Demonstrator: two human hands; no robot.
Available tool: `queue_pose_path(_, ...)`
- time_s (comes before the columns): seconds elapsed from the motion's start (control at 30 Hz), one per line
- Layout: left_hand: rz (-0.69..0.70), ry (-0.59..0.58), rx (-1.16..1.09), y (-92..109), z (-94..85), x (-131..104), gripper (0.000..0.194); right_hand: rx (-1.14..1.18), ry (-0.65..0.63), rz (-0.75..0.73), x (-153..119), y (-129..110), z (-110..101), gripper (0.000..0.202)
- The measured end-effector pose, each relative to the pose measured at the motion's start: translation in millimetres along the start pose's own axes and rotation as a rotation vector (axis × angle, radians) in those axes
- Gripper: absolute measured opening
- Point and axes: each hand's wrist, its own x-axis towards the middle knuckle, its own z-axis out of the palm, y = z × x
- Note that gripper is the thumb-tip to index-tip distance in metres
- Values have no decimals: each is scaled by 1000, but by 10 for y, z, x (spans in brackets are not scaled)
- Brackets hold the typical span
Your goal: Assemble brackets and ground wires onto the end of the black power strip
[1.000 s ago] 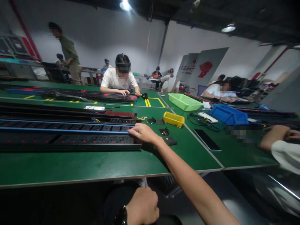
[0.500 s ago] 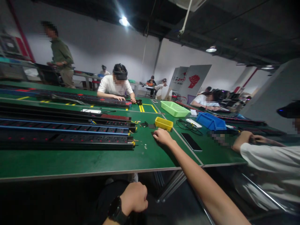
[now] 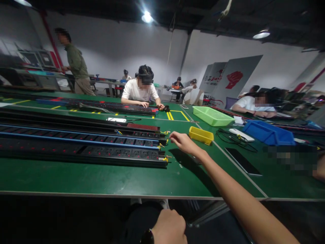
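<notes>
My right hand (image 3: 183, 142) is over the green table (image 3: 101, 181), just right of the ends of the long black socket strips (image 3: 122, 152). Its fingers are curled together, and whatever they may hold is too small to make out. Yellow wire ends (image 3: 166, 158) stick out of the strips beside it. A yellow bin (image 3: 201, 136) stands right behind that wrist. Below the table's front edge is my left hand (image 3: 169, 226), closed in a fist with a dark watch at the wrist; nothing shows in it.
A green basket (image 3: 213, 117), a blue bin (image 3: 269, 132), a white power strip (image 3: 241, 135) with a black cable and a dark phone (image 3: 242, 161) lie to the right. Across the table a person (image 3: 141, 91) works on another strip. More people are behind.
My right hand has risen off the table and moved left, closer to the strip ends. The left fist sits lower in view. The whole view has shifted, and the blue bin appears farther right.
</notes>
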Motion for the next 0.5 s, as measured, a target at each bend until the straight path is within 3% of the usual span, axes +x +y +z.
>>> queue_pose_path(0.13, 23, -109, -27, -66, 16, 95, 35, -16, -131, -198, 234, -336, 150, 29)
queue_pose_path(0.33, 81, -138, -13, -170, 213, 268, 36, -112, -190, -197, 225, -518, 231, 32)
queue_pose_path(0.5, 114, -80, -87, -239, 457, 345, 36, -246, -202, -184, 215, -614, 250, 33)
